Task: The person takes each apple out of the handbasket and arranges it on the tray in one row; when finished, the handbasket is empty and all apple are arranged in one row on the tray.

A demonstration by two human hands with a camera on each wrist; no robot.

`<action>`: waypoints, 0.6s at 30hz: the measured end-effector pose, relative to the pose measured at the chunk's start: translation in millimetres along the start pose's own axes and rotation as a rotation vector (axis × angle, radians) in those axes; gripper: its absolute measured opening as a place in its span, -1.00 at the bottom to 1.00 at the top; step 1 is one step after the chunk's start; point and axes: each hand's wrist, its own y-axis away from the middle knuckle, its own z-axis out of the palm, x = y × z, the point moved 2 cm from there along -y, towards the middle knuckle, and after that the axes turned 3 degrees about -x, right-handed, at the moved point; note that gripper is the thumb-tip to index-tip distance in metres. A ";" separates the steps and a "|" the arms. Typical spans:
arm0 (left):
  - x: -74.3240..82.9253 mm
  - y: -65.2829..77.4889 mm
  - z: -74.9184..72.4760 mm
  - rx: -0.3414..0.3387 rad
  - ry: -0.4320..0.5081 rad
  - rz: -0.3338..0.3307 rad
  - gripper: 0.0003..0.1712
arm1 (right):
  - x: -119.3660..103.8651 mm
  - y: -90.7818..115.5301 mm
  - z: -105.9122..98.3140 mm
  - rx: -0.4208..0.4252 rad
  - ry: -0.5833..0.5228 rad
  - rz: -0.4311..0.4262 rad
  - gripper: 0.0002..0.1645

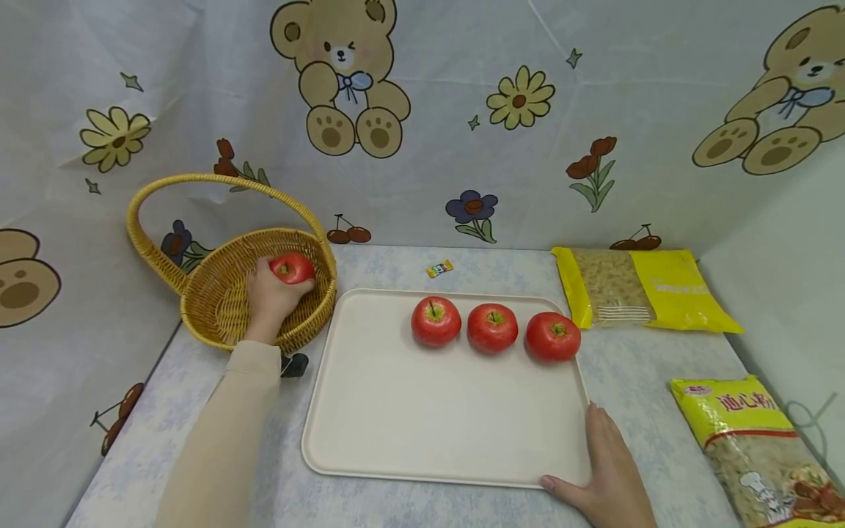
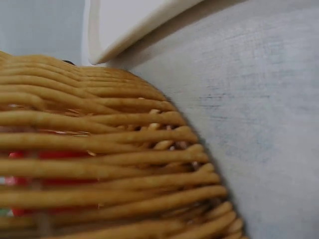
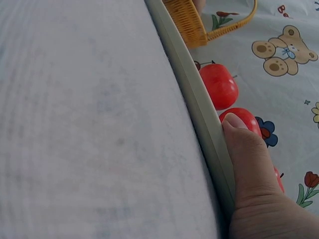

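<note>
A red apple [image 1: 293, 268] is in the grip of my left hand [image 1: 269, 301], inside the yellow wicker basket [image 1: 224, 242] with its tall hoop handle. Through the weave in the left wrist view, red shows behind the basket wall [image 2: 114, 159], which hides the hand. My right hand [image 1: 610, 477] rests at the near right corner of the cream tray [image 1: 442, 418]. Its fingers lie straight along the side, while the thumb [image 3: 249, 154] touches the rim. Three red apples, the left one [image 1: 436, 323], middle one [image 1: 492, 329] and right one [image 1: 553, 338], line the tray's far side.
Behind the tray lies a small yellow packet [image 1: 439, 268]. A yellow pasta bag [image 1: 640, 290] sits at the back right, and another pasta bag [image 1: 752, 447] lies at the near right. A patterned cloth [image 1: 422, 132] hangs behind the table.
</note>
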 end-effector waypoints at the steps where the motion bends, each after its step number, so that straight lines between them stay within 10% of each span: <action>1: 1.5 3.1 -2.1 0.004 0.000 0.012 0.04 | 0.2 0.3 0.0 0.007 0.000 -0.006 0.87; 11: 34.1 67.1 -25.1 0.069 0.015 0.196 -0.01 | 1.0 -1.3 0.3 -0.002 0.013 0.010 0.88; 18: 61.8 112.8 -14.5 0.047 -0.003 0.364 -0.06 | 0.9 -2.1 1.1 -0.010 0.009 0.019 0.88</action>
